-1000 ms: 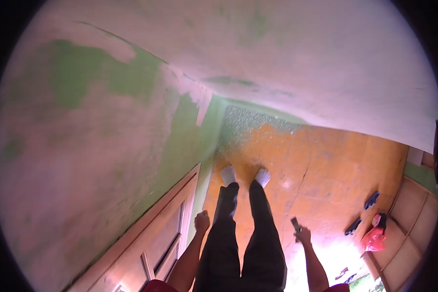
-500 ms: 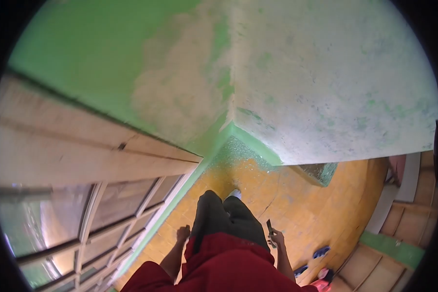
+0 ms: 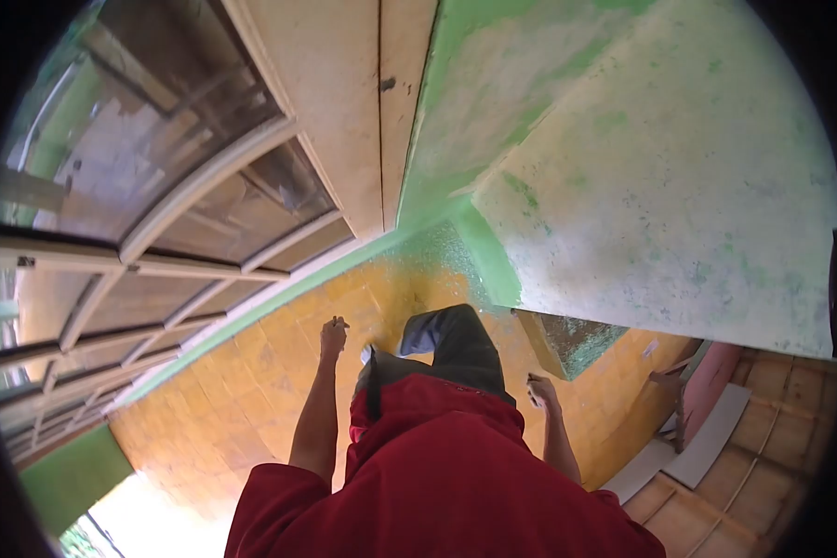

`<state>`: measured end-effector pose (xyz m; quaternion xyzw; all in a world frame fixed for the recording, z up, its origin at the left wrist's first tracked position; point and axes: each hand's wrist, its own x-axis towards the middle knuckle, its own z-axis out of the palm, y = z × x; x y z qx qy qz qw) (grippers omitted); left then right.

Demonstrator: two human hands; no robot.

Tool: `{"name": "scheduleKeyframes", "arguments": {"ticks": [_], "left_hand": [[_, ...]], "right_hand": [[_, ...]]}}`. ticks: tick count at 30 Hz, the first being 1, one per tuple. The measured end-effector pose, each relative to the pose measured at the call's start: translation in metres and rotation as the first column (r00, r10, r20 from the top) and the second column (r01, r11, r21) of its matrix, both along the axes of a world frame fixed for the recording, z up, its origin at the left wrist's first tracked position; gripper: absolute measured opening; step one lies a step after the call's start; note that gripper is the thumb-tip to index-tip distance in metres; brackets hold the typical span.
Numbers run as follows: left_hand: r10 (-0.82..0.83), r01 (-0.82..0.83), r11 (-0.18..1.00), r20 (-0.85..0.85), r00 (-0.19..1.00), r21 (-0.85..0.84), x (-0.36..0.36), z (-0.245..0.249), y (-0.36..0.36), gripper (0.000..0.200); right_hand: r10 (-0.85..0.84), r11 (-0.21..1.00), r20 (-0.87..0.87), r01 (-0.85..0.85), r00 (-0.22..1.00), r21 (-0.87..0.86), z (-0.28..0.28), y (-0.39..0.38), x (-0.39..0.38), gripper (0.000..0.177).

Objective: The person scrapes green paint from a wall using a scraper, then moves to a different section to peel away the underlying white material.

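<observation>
My left hand hangs beside my left leg, over the yellow tiled floor. Its fingers are curled closed, and whatever they hold, if anything, is too small to make out. On the other side, my right hand is closed around a slim scraper; only a small part of it shows between the fingers. The nearest thing to that hand is a low box-like ledge with a speckled green top. Ahead is a wall with worn, patchy green and whitish paint.
A wooden-framed glass window runs along the left, beside a pale wooden post. Green flakes lie on the floor in the wall corner. Wooden panels and a pinkish board stand at the right. Bright light enters at lower left.
My view and body have turned left, bringing more window into sight. My left hand has swung forward and up. The scraper's dark blade, visible before in my right hand, is now mostly hidden.
</observation>
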<state>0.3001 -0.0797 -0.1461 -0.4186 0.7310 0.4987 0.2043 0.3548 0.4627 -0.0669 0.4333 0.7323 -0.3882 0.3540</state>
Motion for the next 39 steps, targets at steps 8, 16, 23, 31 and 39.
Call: {"name": "scheduleKeyframes", "arguments": {"ticks": [8, 16, 23, 31, 39], "left_hand": [[0.105, -0.109, 0.993, -0.075, 0.992, -0.042, 0.068, -0.072, 0.093, 0.033], [0.5, -0.353, 0.844, -0.355, 0.79, 0.405, -0.075, -0.077, 0.244, 0.035], [0.623, -0.203, 0.59, -0.281, 0.729, 0.782, -0.313, -0.125, 0.326, 0.053], [0.811, -0.229, 0.332, -0.153, 0.565, 0.915, -0.372, -0.168, 0.323, 0.017], [0.828, -0.211, 0.391, -0.242, 0.506, 0.896, -0.381, -0.174, 0.334, 0.02]], "right_hand": [[0.553, 0.83, -0.274, -0.55, 0.787, 0.095, -0.025, -0.006, -0.151, 0.047], [0.634, 0.731, -0.346, -0.682, 0.691, -0.02, -0.052, -0.071, -0.357, 0.054], [0.801, 0.559, -0.478, -0.737, 0.361, 0.379, -0.172, -0.11, -0.454, 0.052], [0.834, 0.501, -0.438, -0.794, 0.337, 0.344, -0.153, -0.149, -0.449, 0.046], [0.743, 0.571, -0.613, -0.732, 0.269, 0.371, -0.183, -0.134, -0.453, 0.042]]}}
